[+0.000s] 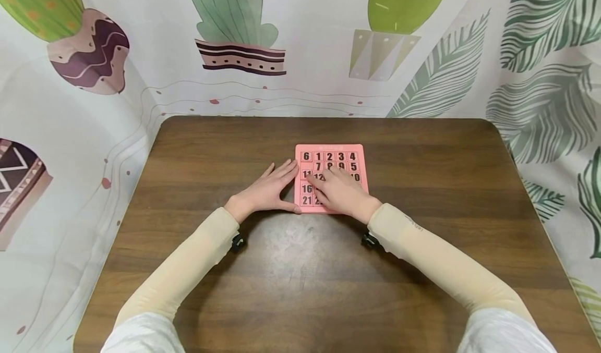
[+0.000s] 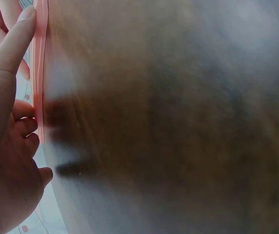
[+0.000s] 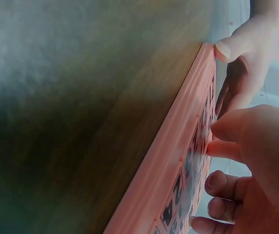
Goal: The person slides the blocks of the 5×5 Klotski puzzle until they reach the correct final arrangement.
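A pink tray (image 1: 331, 147) is set flat near the middle of the table (image 1: 422, 186), between the two hands. Within its raised rim, black-numbered square tiles (image 1: 306, 156) are held in rows: 6, 1, 2, 3 and 4 are shown along the far row, and a vacant slot is seen below the 6, followed by 7, 8, 9 and 5. The 11, just under that slot, is seated slightly higher than the 12 beside it; several lower tiles are covered. The digits are turned upright toward the person, with the faintly lettered edge pointed away. The outline is nearly square, so no clear long axis can be told. The tray's left edge is touched by the straight fingers of the left hand (image 1: 265, 191), the thumb being laid at the near corner. The 11 is touched by the extended index finger of the right hand (image 1: 343, 190), whose other fingers are loosely bent above the tiles.
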Motion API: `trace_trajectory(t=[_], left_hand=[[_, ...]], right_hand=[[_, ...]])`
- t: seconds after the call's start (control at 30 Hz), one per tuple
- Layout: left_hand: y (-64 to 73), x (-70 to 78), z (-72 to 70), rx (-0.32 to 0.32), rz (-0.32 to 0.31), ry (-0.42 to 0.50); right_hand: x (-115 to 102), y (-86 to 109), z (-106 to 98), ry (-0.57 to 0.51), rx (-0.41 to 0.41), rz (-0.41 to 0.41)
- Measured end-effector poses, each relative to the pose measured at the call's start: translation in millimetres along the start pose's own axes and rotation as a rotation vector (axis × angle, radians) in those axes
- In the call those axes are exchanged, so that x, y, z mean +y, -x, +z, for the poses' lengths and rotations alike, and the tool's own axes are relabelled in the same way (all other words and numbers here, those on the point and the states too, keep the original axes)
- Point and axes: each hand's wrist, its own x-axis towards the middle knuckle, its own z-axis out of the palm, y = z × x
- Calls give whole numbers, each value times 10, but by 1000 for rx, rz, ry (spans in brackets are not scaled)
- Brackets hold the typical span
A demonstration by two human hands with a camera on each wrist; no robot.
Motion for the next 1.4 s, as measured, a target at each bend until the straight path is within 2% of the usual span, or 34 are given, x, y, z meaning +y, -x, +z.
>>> trace_trajectory(t=[0.43,0.67,1.03,1.2,1.4], left_hand=[[8,10,-8,-7,-4,0],[22,32,-25,-4,-14,20],[14,13,-3,-9,-18,33],[11,15,-4,-14,-20,25],[11,6,0,-13,-20,18]], right_hand=[[-6,52,6,-39,26,6],[110,-79,-50,-65,57,51],[184,-262,18,-19,53,102],[183,-292,43,4,19,110],[171,-284,36,-19,-25,125]])
